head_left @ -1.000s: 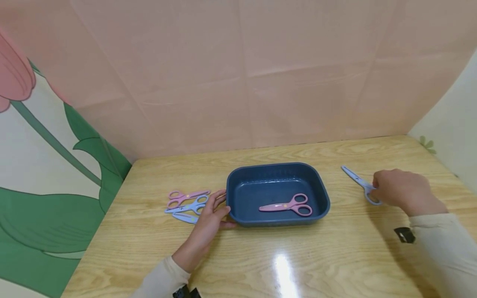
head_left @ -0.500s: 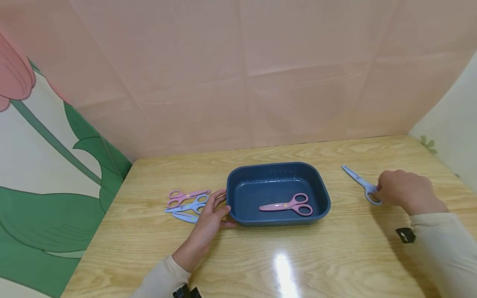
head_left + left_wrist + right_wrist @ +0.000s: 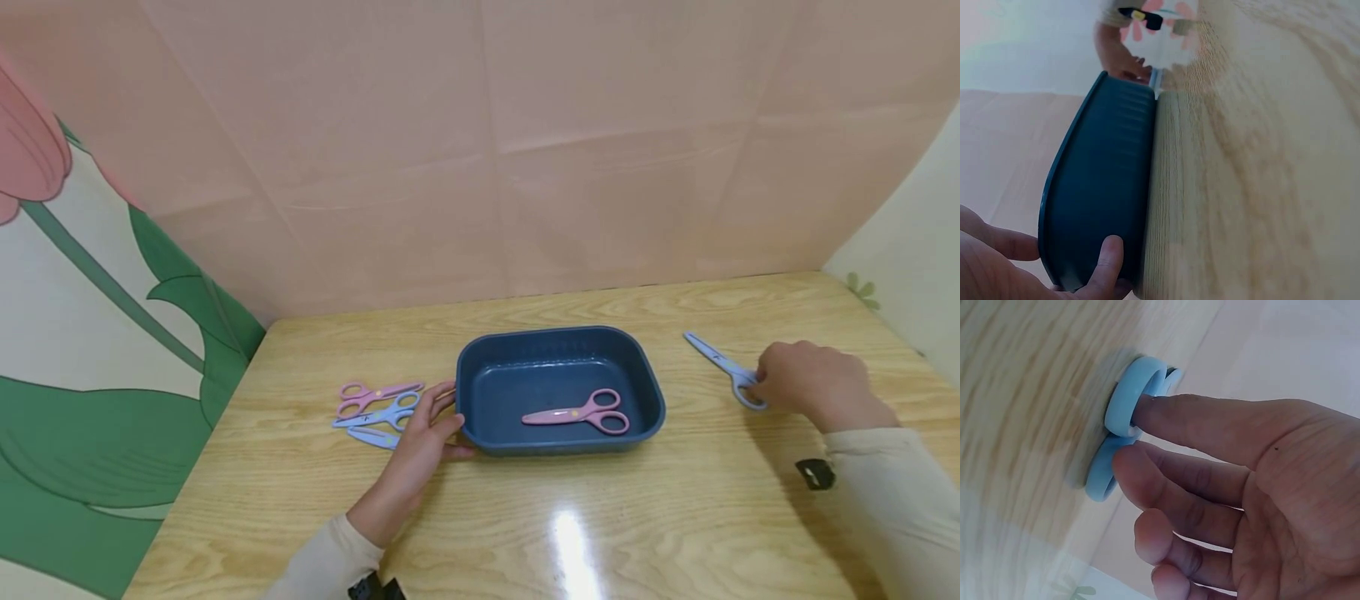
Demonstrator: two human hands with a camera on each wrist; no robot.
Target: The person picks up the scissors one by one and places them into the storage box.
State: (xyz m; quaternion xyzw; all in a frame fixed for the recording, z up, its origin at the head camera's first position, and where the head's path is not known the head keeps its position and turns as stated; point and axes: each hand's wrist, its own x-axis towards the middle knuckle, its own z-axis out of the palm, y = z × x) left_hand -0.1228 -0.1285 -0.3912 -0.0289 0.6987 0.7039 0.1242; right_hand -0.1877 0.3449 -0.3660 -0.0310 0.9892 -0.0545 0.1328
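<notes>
We see light-blue plastic scissors (image 3: 716, 357) nudged leftward; right hand (image 3: 817, 385) pinches them, seemingly securely; left hand (image 3: 423, 442), fingers apart, touches dark-blue rectangular tray (image 3: 510, 383).

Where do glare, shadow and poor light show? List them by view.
Head view: a white glare streak on the glossy table, with a soft shadow beneath the right forearm; left wrist view: dim and bluish, the tray quite dark; right wrist view: muted light, but the right hand and blue scissors' handles are clear enough to make out.
</notes>
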